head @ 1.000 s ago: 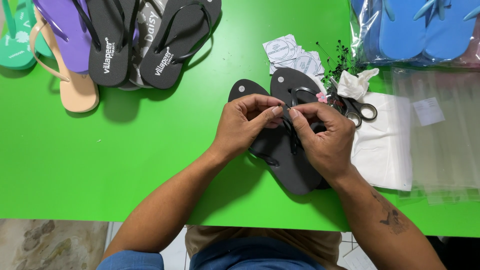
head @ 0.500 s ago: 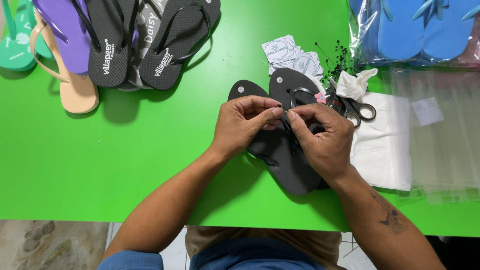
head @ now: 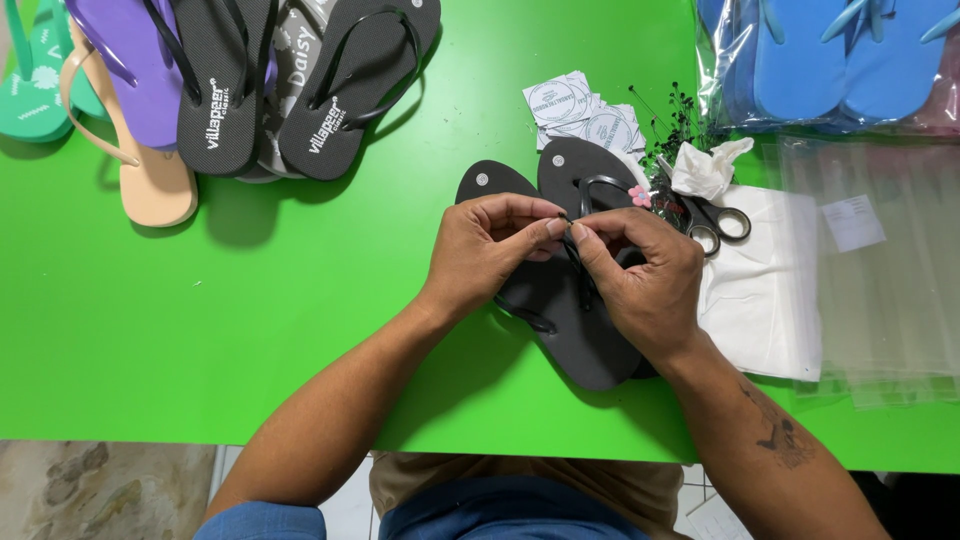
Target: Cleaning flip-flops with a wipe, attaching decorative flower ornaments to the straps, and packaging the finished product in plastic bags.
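Head view, with the pair of black flip-flops [head: 560, 300] on the green table [head: 250, 330] as the landmark. The pair lies side by side, soles up toward the far side, heels toward the person. Both hands meet over the middle of it. The left hand [head: 485, 250] has thumb and forefinger pinched narrow on the thin black strap [head: 578, 262] of the nearer sandal; the right hand [head: 645, 275] pinches the same strap from the other side, fingertips almost touching the left hand's. Whatever small piece sits between the fingertips is too small to tell. The hands cover most of the strap and the sandals' middle.

Just right of the pair lie scissors [head: 715, 222] with black handles, on the edge of a white cloth [head: 765, 300]. A crumpled white tissue [head: 705, 168] sits just beyond the scissors, and a small pink flower piece [head: 640, 196] lies against the pair's far right edge. Just beyond the pair lie a few round-printed paper tags [head: 585, 115], with a tangle of thin black fasteners [head: 680, 125] beside them.

Further right of the cloth lies a stack of clear plastic bags [head: 880, 280]. Far right and beyond it lie bagged blue flip-flops [head: 810, 60]. Well to the far left of the pair lies a heap of loose sandals: dark grey ones [head: 340, 80], a purple one [head: 130, 60], a beige one [head: 150, 180] and a green one [head: 35, 85].
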